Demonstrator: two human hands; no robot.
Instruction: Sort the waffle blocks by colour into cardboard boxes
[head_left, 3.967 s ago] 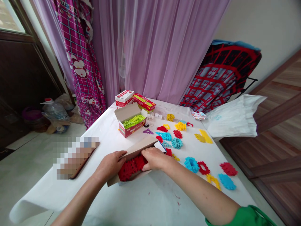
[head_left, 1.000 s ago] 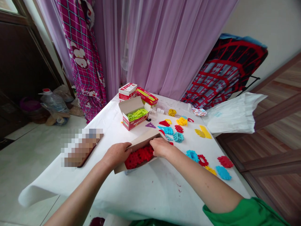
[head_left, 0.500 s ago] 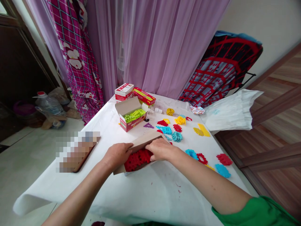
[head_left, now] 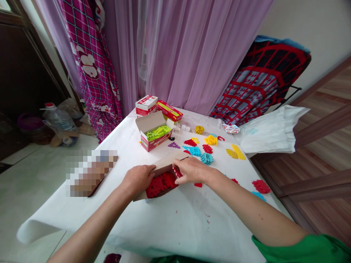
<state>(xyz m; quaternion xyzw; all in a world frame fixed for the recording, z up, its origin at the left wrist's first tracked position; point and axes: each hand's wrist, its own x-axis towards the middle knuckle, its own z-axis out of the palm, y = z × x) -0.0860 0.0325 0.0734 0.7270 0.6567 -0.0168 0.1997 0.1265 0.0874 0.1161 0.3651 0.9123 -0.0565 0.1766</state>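
Single view, head-worn: looks forward and down across the table toward the curtain. Left hand and right hand near, below mid-frame; curtain farther off. Wide field, floor at left, wood panels at right.

Red toy pieces are set off against the plain beige inside of the front box, and lime-green toy pieces against that of the second box (its outside is printed mostly red). The magenta cloth is checked with thin lines and dotted with white cartoon figures, while the curtain is tinted plain lilac and the sleeve green.
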